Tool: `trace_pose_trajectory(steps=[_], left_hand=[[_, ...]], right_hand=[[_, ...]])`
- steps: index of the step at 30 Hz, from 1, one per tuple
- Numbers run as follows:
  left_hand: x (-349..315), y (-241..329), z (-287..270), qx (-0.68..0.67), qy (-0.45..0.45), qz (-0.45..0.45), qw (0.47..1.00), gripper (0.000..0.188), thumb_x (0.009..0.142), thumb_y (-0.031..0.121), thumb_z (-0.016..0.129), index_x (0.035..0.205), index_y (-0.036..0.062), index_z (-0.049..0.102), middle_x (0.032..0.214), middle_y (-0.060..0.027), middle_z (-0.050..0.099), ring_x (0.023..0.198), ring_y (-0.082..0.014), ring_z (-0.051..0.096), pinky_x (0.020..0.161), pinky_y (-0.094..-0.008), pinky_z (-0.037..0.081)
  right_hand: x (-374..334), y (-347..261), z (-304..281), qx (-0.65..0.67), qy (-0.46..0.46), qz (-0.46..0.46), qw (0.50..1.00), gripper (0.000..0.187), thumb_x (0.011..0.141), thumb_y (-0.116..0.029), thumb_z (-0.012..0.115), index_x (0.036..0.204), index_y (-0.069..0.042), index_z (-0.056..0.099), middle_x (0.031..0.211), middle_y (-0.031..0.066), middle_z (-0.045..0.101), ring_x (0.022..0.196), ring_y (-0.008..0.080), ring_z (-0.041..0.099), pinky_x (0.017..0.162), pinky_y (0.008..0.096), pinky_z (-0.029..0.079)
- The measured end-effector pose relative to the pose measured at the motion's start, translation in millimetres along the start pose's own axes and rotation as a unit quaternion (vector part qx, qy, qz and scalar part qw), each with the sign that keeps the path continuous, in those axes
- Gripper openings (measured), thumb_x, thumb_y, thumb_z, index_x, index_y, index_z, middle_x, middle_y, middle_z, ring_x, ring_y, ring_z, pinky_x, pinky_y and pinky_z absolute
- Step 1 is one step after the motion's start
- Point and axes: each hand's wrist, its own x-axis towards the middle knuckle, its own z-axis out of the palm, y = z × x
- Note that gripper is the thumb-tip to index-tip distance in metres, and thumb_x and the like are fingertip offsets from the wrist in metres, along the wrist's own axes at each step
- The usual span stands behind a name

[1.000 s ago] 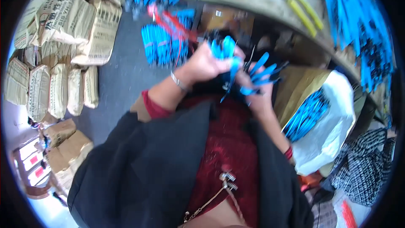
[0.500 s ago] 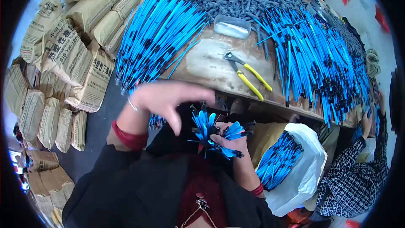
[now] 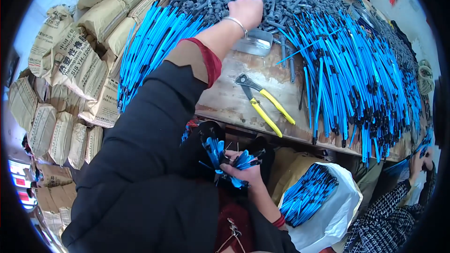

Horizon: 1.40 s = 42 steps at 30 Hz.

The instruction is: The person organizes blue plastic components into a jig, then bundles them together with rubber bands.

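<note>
My left hand [image 3: 246,11] is stretched far forward to the heap of grey plastic fittings [image 3: 281,2] at the back of the table. Its fingers are curled in like a fist and turned away; anything inside them is hidden. Just below it sits a clear plastic box [image 3: 254,43]. Close to my body, my right hand [image 3: 247,172] is closed around a bundle of blue strips with black ends [image 3: 218,152], whose tips fan out on both sides. A pair of end-cutting pliers with yellow handles [image 3: 265,104] lies on the wooden table [image 3: 225,98], between my two hands.
Large piles of blue strips lie at the table's left [image 3: 150,42] and right [image 3: 351,75]. A white sack [image 3: 344,206] full of blue strips stands at my right. Brown paper sacks [image 3: 75,61] are stacked at the left. A co-worker's hand [image 3: 418,163] is at the right edge.
My left hand has reached forward from above my lap to the grey fittings, its fingers now curled. My right hand still holds the blue bundle. The view has shifted slightly.
</note>
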Motion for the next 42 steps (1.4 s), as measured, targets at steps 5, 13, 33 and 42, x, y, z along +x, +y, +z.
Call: trace_pose_trajectory(steps=[5,13,33,42], left_hand=[[-23.9,-15.7,-82.3,-0.134,0.172,0.059,0.974,0.024,0.075,0.013,0.062,0.096,0.0015,0.06,0.083,-0.0132,0.062,0.075,-0.0251,0.061,0.067,-0.0345,0.049],[-271.9,-57.4,-107.6,-0.531,-0.211,0.087,0.816,0.043,0.075,-0.002,0.064,0.116,0.0062,0.052,0.087,-0.0019,0.058,0.081,-0.0074,0.053,0.071,-0.0213,0.045],[-370.8,-87.2,-53.8,-0.757,-0.363,0.041,0.541,0.038,0.08,0.022,0.067,0.11,-0.0004,0.059,0.1,-0.0077,0.062,0.092,-0.0134,0.057,0.085,-0.028,0.044],[-355.7,-88.4,-34.1,-0.772,-0.339,0.134,0.521,0.048,0.076,0.026,0.069,0.114,-0.0001,0.058,0.098,-0.0086,0.061,0.093,-0.0166,0.057,0.085,-0.0285,0.044]], right_hand=[[1.6,-20.8,1.4,0.045,0.029,0.042,0.998,0.033,0.069,-0.007,0.075,0.1,-0.003,0.065,0.069,-0.0007,0.06,0.063,0.0056,0.054,0.06,0.0226,0.047],[-12.6,-36.7,19.0,-0.015,-0.059,0.068,0.996,0.034,0.065,-0.006,0.076,0.097,0.0,0.065,0.081,0.0028,0.064,0.073,0.0087,0.057,0.071,0.026,0.048],[-25.2,-22.9,74.1,-0.045,-0.031,0.076,0.996,0.025,0.06,0.002,0.076,0.074,-0.002,0.056,0.079,0.0047,0.061,0.072,0.0141,0.057,0.067,0.029,0.047],[-20.2,-13.5,74.1,-0.061,-0.008,0.101,0.993,0.031,0.059,0.003,0.077,0.084,-0.001,0.058,0.078,0.0026,0.06,0.072,0.0114,0.057,0.067,0.0262,0.047]])
